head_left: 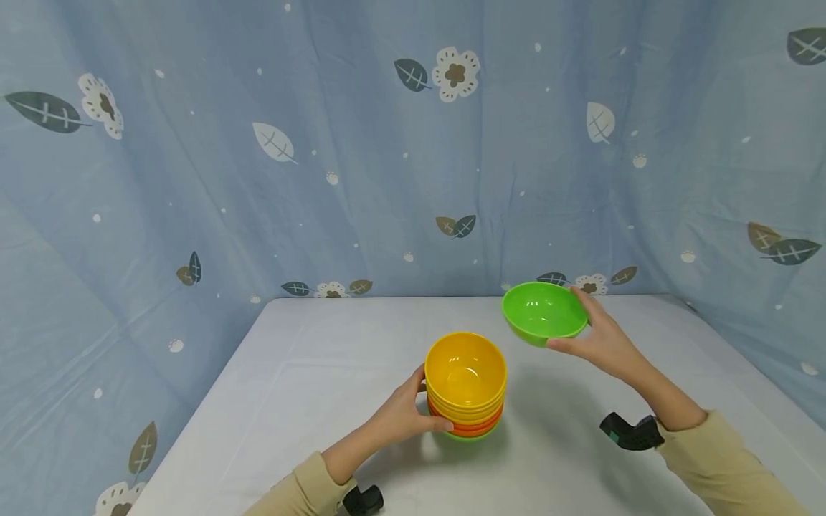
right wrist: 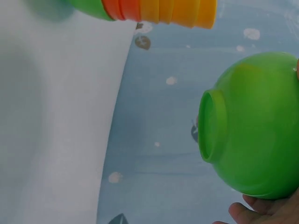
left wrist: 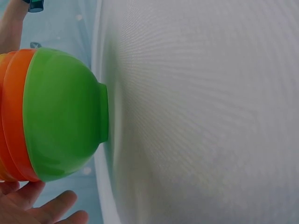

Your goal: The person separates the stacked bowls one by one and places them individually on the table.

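A stack of nested bowls stands upright on the white table. Its top is a yellow bowl (head_left: 466, 369), with more yellow rims beneath, then orange bowls (head_left: 477, 430). At the bottom sits a green bowl (left wrist: 65, 114), its foot against the cloth in the left wrist view. My left hand (head_left: 401, 416) holds the stack's left side, thumb at the front and fingers behind. Up in the air to the right of the stack, my right hand (head_left: 603, 342) grips another green bowl (head_left: 543, 312) by its right side. That bowl's mouth faces up, slightly tilted, and its inside is bare.
The white table (head_left: 323, 358) runs back to a blue patterned curtain (head_left: 361, 179), which also hangs along the left and right sides. Black wrist devices (head_left: 632, 432) sit at both sleeves.
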